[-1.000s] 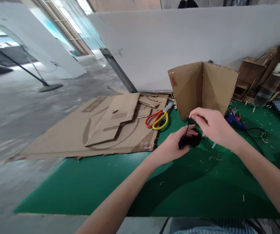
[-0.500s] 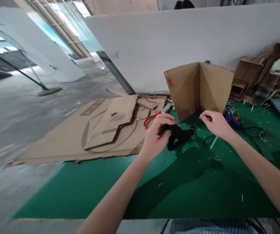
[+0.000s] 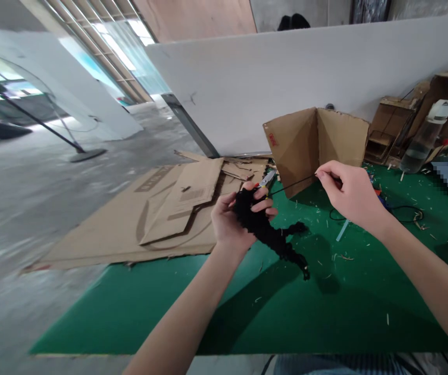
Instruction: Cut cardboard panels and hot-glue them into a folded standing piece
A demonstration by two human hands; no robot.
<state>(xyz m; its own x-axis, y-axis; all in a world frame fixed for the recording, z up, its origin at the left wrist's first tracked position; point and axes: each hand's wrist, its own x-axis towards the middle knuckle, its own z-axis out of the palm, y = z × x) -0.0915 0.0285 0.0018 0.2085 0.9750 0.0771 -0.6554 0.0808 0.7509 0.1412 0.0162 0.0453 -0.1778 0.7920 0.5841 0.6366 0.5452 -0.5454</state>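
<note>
Now | left hand (image 3: 233, 221) fingers grip black yarn bundle (image 3: 265, 232) | right hand (image 3: 350, 195) fingers pinch its strand (image 3: 292, 186)

Fuzzy matt black yarn bundle (image 3: 265, 232) in the left hand (image 3: 231, 221); beyond it, matt brown corrugated cardboard (image 3: 317, 143); beneath, smooth matt green mat (image 3: 208, 307).

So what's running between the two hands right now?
In the head view, a thin black strand stretches taut from the black fuzzy piece in the left hand to the right hand's pinch.
</note>
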